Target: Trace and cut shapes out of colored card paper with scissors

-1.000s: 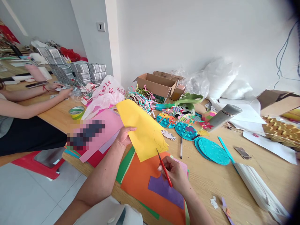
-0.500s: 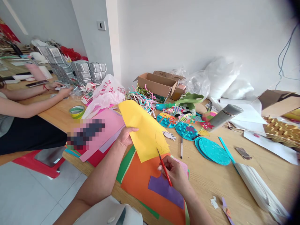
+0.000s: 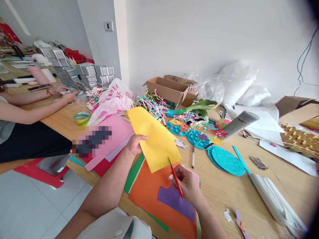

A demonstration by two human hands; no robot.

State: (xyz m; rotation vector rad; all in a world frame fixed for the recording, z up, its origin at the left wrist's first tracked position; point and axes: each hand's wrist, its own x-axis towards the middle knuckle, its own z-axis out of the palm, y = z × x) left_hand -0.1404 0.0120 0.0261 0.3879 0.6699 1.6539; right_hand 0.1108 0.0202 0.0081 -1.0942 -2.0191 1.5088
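A yellow sheet (image 3: 152, 139) held over the worktop's (image 3: 224, 196) near edge, scissors (image 3: 175, 177) at its lower corner.

Above an orange sheet (image 3: 147, 196) by the worktop's near edge, the yellow sheet tilts, long axis running far-left to near-right. The left hand (image 3: 134, 146) pinches its left edge; the right hand (image 3: 188, 186), just below its lower corner, is closed round the red scissors, whose tip meets the paper beside a pencilled fish outline (image 3: 172, 151).

Pixelated pink paper (image 3: 120, 130), tool (image 3: 175, 177) handle inside right hand (image 3: 187, 186)
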